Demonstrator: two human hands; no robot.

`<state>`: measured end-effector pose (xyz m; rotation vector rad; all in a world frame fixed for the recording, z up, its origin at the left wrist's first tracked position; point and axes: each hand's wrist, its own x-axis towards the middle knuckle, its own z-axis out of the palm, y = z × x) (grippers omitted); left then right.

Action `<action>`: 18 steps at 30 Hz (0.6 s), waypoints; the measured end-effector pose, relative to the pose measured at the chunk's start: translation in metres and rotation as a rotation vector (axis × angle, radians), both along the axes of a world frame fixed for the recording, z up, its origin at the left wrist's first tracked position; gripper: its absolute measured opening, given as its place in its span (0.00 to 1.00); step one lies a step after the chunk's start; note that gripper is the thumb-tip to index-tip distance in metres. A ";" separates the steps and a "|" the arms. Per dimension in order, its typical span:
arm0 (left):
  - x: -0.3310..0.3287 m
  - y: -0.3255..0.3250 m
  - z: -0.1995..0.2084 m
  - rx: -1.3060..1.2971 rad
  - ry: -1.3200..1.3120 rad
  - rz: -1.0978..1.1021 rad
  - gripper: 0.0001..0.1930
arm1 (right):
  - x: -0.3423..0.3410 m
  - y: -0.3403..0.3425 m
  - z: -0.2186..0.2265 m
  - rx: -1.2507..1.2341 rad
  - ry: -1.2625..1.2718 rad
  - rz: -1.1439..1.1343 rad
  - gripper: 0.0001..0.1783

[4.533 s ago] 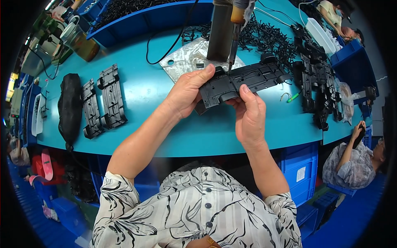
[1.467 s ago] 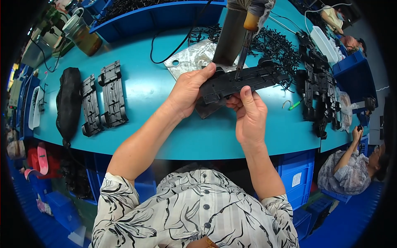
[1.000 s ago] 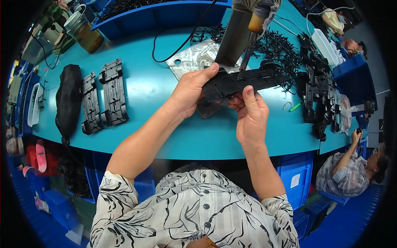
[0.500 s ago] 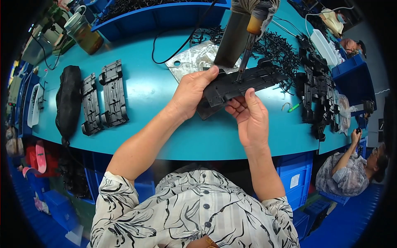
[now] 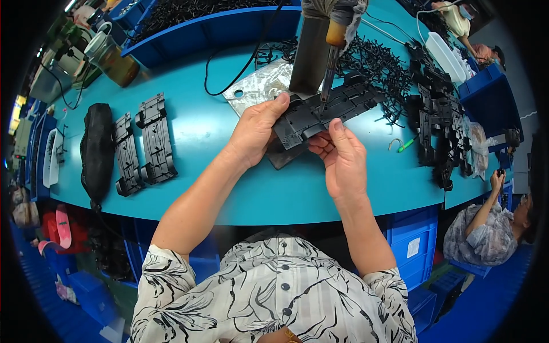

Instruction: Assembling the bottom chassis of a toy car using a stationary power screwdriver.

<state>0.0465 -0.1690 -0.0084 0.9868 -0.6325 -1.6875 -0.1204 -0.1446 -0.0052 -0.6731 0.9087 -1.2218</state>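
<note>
A black plastic chassis [image 5: 300, 123], long with rounded wheel arches, is held tilted between my two hands. My left hand [image 5: 254, 128] grips its left end, thumb on top and fingers hidden beneath. At its near edge my right hand [image 5: 345, 160] closes on it with a raised thumb and curled fingers. What looks like a soldering iron [image 5: 330, 71], amber at the handle, points down from above. Its tip comes down at the chassis's upper face; whether it touches, I cannot tell. Behind the chassis stand an upright metal bar [image 5: 309, 57] and a metal plate [image 5: 251, 91].
Two similar chassis [image 5: 155, 137] and a black cloth-like bundle [image 5: 97, 154] lie at left. Small black parts [image 5: 377, 68] heap behind my hands. More chassis pile [image 5: 437, 123] at right, near a green pen-like object [image 5: 407, 144]. A blue bin [image 5: 217, 31] stands at the back.
The view has shifted slightly, moving the iron and my hands a little left in the picture. The chassis appears turned slightly, with both hands keeping their hold.
</note>
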 end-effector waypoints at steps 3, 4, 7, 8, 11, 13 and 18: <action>0.001 -0.001 0.000 0.015 0.021 -0.005 0.21 | 0.001 -0.002 0.002 0.011 0.006 0.004 0.17; 0.001 -0.001 0.000 0.016 0.035 -0.001 0.22 | 0.002 -0.002 0.002 0.012 0.003 -0.001 0.17; 0.002 -0.001 0.005 0.041 0.033 -0.011 0.22 | 0.003 -0.004 0.004 0.018 -0.008 -0.001 0.17; 0.001 -0.001 0.005 0.041 0.031 -0.017 0.22 | 0.002 -0.005 0.004 0.020 -0.013 -0.003 0.17; 0.001 -0.001 0.005 0.048 0.029 -0.017 0.23 | 0.003 -0.006 0.003 0.022 -0.029 -0.009 0.16; 0.002 -0.001 0.005 0.050 0.002 -0.015 0.23 | 0.003 -0.005 0.003 0.022 -0.039 -0.010 0.16; 0.002 -0.001 0.004 0.039 -0.002 -0.019 0.23 | 0.004 -0.005 0.004 0.017 -0.050 -0.017 0.16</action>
